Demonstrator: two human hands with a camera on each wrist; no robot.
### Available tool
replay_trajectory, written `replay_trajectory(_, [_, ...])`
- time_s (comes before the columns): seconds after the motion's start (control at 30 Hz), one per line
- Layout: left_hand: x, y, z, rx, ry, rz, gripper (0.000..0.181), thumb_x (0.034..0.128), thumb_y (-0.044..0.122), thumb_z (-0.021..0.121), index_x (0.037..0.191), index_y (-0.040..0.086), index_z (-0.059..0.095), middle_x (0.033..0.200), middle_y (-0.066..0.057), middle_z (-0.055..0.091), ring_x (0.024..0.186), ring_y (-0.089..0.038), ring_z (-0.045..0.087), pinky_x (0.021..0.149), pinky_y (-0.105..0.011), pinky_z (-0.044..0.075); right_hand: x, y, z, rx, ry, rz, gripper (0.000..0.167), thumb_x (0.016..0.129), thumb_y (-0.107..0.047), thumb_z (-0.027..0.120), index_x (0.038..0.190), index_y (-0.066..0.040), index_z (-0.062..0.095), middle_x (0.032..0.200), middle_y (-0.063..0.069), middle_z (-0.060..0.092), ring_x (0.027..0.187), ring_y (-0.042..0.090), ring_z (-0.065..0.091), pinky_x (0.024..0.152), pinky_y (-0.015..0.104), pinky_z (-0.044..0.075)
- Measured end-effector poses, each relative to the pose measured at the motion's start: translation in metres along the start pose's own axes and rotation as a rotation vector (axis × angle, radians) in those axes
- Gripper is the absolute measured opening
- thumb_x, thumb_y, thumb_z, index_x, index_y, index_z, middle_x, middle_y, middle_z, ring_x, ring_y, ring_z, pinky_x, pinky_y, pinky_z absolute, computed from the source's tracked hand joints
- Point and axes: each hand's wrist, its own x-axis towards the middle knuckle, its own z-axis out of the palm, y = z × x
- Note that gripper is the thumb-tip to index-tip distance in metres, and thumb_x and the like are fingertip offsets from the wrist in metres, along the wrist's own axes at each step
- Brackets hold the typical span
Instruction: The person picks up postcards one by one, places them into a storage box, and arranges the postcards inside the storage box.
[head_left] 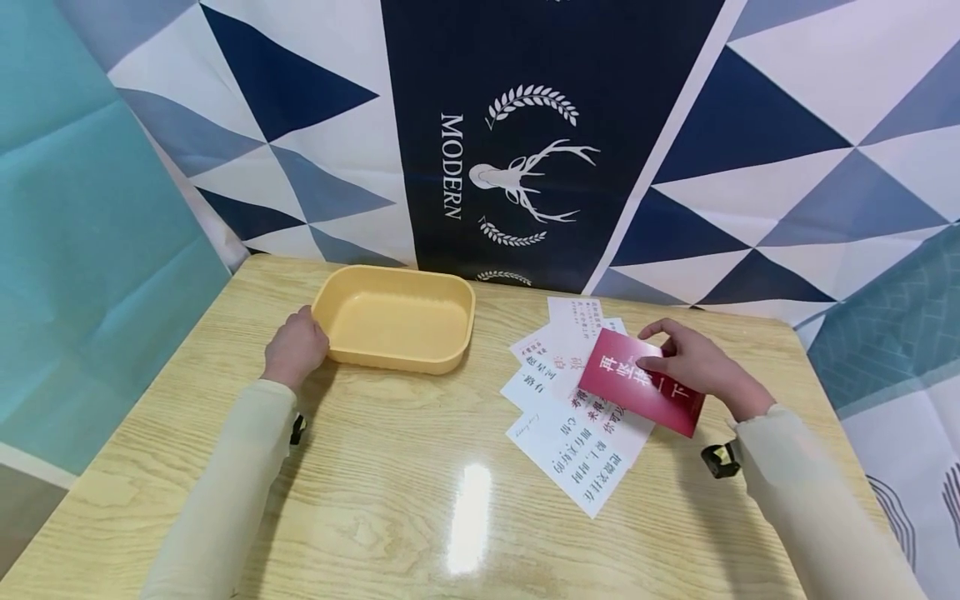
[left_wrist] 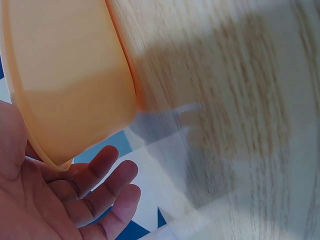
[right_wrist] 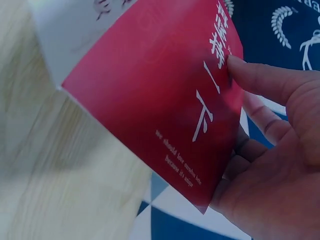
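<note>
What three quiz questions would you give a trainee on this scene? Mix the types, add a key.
1. What is the right hand holding?
2. Where are the white cards relative to the yellow tray? A) inside it; B) to its right, overlapping on the table; C) underneath it.
3. True or false: the left hand is touching the white cards.

Key:
1. A red card with white lettering.
2. B.
3. False; it holds the left end of the yellow tray, apart from the cards.
</note>
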Motion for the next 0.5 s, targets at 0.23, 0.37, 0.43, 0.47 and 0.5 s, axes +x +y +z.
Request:
replay_trajectory(0.23, [0.001, 0.0, 0.0, -0.007, -0.008, -0.007, 0.051, 0.0955, 0.016, 0.02, 0.14, -0.007, 0.029, 0.124, -0.03, 0.048, 0.112, -0.045, 0.051, 0.089, -0.058, 0.043, 0.011, -0.02, 0.007, -0.001, -0.007, -0.025, 0.045, 0.086, -0.025, 0.065, 0.124, -0.009, 0.047, 0.092, 0.015, 0.055, 0.078, 0.022, 0.053, 0.062, 0.027, 0.05])
replay_trajectory(0.37, [0.002, 0.001, 0.001, -0.009, -0.011, -0.008, 0.051, 0.0952, 0.015, 0.021, 0.141, -0.008, 0.028, 0.123, -0.03, 0.049, 0.111, -0.043, 0.053, 0.088, -0.057, 0.044, 0.018, -0.033, 0.012, 0.001, -0.021, -0.028, 0.045, 0.086, -0.025, 0.065, 0.125, -0.011, 0.048, 0.095, 0.015, 0.054, 0.081, 0.023, 0.053, 0.063, 0.027, 0.05])
replay_trajectory(0.43, [0.002, 0.001, 0.001, -0.012, -0.009, -0.008, 0.051, 0.0952, 0.015, 0.021, 0.14, -0.008, 0.029, 0.122, -0.03, 0.049, 0.11, -0.043, 0.053, 0.088, -0.057, 0.044, 0.021, -0.041, 0.013, -0.004, -0.022, -0.035, 0.045, 0.086, -0.025, 0.065, 0.126, -0.011, 0.048, 0.098, 0.016, 0.054, 0.084, 0.025, 0.053, 0.064, 0.027, 0.051])
replay_trajectory(0.47, [0.002, 0.001, 0.001, -0.013, -0.008, -0.006, 0.051, 0.0952, 0.015, 0.021, 0.14, -0.008, 0.028, 0.122, -0.031, 0.049, 0.11, -0.044, 0.053, 0.088, -0.057, 0.044, 0.023, -0.046, 0.014, -0.006, -0.022, -0.039, 0.045, 0.086, -0.025, 0.064, 0.126, -0.011, 0.048, 0.099, 0.016, 0.054, 0.085, 0.025, 0.053, 0.064, 0.028, 0.051])
replay_trajectory(0.5, [0.002, 0.0, 0.001, -0.013, -0.006, -0.003, 0.051, 0.0952, 0.015, 0.021, 0.141, -0.008, 0.028, 0.123, -0.031, 0.049, 0.11, -0.044, 0.052, 0.088, -0.057, 0.044, 0.025, -0.051, 0.014, -0.008, -0.021, -0.046, 0.044, 0.087, -0.025, 0.064, 0.125, -0.012, 0.048, 0.1, 0.016, 0.054, 0.086, 0.026, 0.053, 0.064, 0.028, 0.051])
